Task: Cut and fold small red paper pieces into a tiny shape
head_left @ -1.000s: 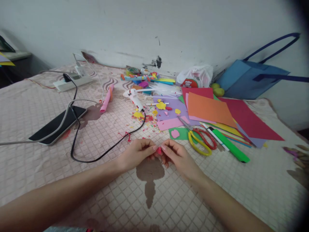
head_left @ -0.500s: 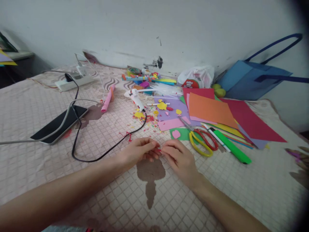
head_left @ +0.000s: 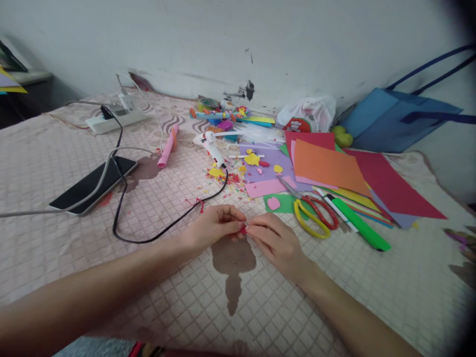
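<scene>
A small red piece (head_left: 243, 230), likely foam or paper, sits pinched between the fingertips of both hands, just above the patterned tablecloth. My left hand (head_left: 219, 223) is closed with thumb and forefinger on its left side. From the right, my right hand (head_left: 277, 240) pinches its other edge. Most of the piece is hidden by fingers. Beyond the hands lie a white glue gun (head_left: 210, 148) with a black cord, coloured scraps (head_left: 232, 178), a green sheet (head_left: 288, 204) with a pink cut-out (head_left: 273, 203), and scissors (head_left: 310, 213) with yellow and red handles.
A stack of coloured sheets (head_left: 330, 166) and a green marker (head_left: 360, 225) lie right. At left are a black tablet-like device (head_left: 94, 183), cables and a power strip (head_left: 117, 120). A rolled pink sheet (head_left: 168, 146) lies behind. A blue bag (head_left: 394, 119) stands by the wall.
The camera view has shifted slightly. Both hands stay together at nearly the same spot, and the fingers have moved a little around the red piece.
</scene>
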Tool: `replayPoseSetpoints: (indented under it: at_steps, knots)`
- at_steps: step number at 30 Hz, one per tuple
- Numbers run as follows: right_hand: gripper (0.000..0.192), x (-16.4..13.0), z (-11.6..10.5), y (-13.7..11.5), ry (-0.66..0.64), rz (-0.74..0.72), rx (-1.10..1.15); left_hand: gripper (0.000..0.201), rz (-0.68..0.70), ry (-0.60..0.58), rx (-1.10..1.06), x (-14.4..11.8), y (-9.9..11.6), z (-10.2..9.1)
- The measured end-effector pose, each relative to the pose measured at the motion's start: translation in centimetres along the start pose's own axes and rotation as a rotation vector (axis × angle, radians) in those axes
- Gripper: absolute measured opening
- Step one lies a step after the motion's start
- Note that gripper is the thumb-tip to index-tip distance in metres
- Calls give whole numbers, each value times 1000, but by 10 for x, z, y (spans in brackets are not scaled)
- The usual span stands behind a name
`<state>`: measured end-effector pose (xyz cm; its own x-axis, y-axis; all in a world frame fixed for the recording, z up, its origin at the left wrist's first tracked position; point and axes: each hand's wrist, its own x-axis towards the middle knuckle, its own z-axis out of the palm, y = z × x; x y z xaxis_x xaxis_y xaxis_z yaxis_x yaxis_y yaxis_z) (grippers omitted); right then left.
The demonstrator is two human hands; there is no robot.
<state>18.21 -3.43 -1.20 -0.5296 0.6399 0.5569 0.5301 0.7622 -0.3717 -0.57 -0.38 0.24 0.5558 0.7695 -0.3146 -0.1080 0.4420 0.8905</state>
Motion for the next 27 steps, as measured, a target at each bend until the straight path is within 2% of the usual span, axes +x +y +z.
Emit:
replayPoseSetpoints:
  at_steps: [12, 20, 27]
  knots:
    - [14, 2, 1, -3, -26, 92, 108, 19, 60, 37, 144, 0, 0, -2]
    - [12, 6, 0, -8, -27, 309, 304, 20, 80, 9, 193, 0, 0, -5]
    - [10, 8, 1, -12, -54, 455, 323, 23, 116, 1, 259, 0, -2, -5]
